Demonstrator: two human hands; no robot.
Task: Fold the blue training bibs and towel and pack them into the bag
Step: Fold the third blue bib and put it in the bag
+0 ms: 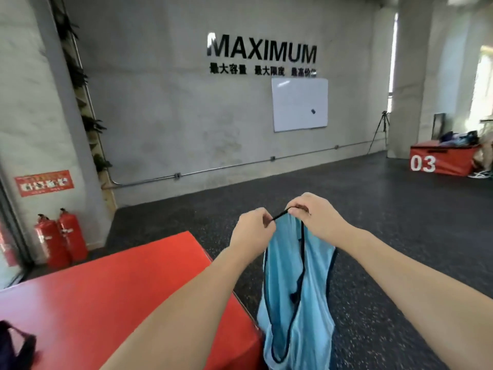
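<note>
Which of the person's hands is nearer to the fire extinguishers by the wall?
Left. The left hand is on the fire extinguishers' side, pinching the blue bib's trim; the right hand pinches it further away.

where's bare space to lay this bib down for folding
The red box top is bare from its far edge to the left forearm; a dark item crowds its near left corner. Both hands, left hand and right hand, pinch the bib.

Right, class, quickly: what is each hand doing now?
Left hand: pinching the blue bib by its dark top edge.
Right hand: pinching that same edge.
</note>
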